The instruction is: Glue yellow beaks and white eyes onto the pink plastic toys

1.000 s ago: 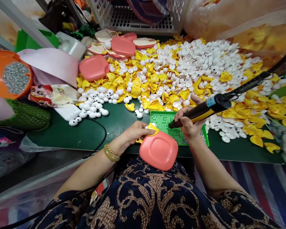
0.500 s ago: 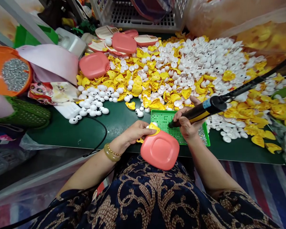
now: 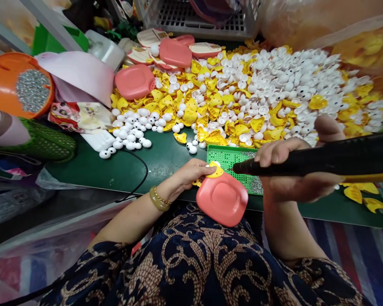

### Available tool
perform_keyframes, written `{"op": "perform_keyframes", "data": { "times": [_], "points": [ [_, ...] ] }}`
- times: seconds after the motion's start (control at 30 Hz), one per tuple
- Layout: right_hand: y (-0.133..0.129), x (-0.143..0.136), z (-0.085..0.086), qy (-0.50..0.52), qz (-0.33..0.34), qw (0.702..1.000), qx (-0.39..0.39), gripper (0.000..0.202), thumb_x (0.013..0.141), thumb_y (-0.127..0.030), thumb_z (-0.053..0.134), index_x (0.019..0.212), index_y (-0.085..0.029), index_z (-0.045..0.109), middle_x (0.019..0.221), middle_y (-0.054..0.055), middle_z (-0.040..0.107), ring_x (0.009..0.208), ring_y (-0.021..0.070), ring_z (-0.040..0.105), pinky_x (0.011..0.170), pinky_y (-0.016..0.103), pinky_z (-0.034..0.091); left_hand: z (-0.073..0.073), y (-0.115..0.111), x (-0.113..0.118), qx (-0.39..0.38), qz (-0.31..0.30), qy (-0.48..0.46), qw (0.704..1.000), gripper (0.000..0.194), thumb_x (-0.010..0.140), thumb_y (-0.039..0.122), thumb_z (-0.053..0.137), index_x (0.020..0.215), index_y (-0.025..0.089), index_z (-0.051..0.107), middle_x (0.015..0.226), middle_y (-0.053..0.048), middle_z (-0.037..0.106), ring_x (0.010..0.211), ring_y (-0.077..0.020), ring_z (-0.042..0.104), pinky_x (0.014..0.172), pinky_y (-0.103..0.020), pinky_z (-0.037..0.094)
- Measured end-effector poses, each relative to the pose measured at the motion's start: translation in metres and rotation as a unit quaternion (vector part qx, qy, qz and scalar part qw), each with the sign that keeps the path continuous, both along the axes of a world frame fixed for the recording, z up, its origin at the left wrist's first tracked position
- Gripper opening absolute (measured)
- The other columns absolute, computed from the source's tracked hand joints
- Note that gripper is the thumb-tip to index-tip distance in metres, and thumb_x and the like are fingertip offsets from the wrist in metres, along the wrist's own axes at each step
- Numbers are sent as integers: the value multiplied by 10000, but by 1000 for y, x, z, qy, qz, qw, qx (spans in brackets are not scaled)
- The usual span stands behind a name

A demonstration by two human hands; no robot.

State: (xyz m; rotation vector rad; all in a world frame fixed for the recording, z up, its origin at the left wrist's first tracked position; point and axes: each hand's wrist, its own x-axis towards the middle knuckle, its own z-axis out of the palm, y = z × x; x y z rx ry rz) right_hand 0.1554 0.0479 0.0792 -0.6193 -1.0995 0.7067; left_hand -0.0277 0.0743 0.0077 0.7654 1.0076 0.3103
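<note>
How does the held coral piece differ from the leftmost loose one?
The held coral piece bears a yellow part; the loose coral piece shows none, only small dark marks at its right end. The held piece is in the left hand; the loose piece lies among yellow pieces. Both are coral and rounded, with an outlined centre panel.

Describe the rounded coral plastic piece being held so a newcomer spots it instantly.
On the dark green tabletop, find the bright green perforated plastic tray. Near it, the left hand holds the rounded coral plastic piece. Unlike similar coral plastic pieces farther back, it is held by its yellow plastic end.
</note>
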Motion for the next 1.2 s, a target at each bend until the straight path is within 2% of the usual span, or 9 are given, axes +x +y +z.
{"op": "perform_keyframes", "data": {
  "times": [0.1,0.2,0.37,0.47,0.63,0.83,1.03,1.2],
  "points": [
    [-6,-10,2,3,25,1000,8,519,698,-560,745,1134,-302,633,567,-52,537,411,138,487,417,297,463,2,-1,3,0,11,11,1000,261,714,294,748,594,93,633,533,-16,569,428,-62,437,435,-196,262],
    [-7,-13,-9,-11,50,999,-4,505,677,-566,762,1091,-317,616,580,-51,541,422,148,509,423,305,465,2,-2,4,-7,19,6,1000,278,709,284,753,564,99,606,498,0,539,414,-56,420,426,-191,260],
    [-5,-11,-22,-69,44,996,-31,465,664,-650,730,938,-301,592,582,-47,506,442,154,521,428,307,484,1,-2,5,-19,24,0,1000,312,670,309,797,571,102,585,489,12,527,396,-55,423,401,-187,263],
    [-7,-10,-20,-108,61,990,-63,461,669,-677,710,840,-264,597,598,-31,496,492,157,542,484,318,520,1,-1,5,-11,24,4,1000,336,657,313,812,557,107,565,477,21,511,391,-51,412,395,-184,263],
    [-9,-12,-13,-145,134,975,-102,406,678,-605,749,795,-241,613,613,-5,554,518,163,565,486,311,517,1,-1,5,1,19,4,1000,338,675,308,798,548,112,554,463,30,482,387,-47,382,398,-185,249],
    [-5,-20,-19,-108,113,984,-88,412,696,-632,719,857,-268,616,584,-38,514,464,138,522,470,292,496,1,-1,2,15,9,-14,1000,342,715,313,749,519,114,551,452,29,466,386,-38,342,401,-188,196],
    [1,-27,-27,-35,144,988,-51,554,710,-507,759,1198,-357,544,619,-64,535,446,131,506,441,277,464,-2,-3,2,42,14,-41,998,345,684,356,758,537,111,565,461,30,466,394,-38,341,415,-187,200],
    [2,-25,-29,-37,136,989,-52,528,713,-532,750,1162,-323,568,608,-61,519,440,120,499,443,276,455,-4,-4,4,43,10,-41,998,362,642,395,767,543,111,565,493,16,505,418,-49,384,423,-187,238]
  ]
}}
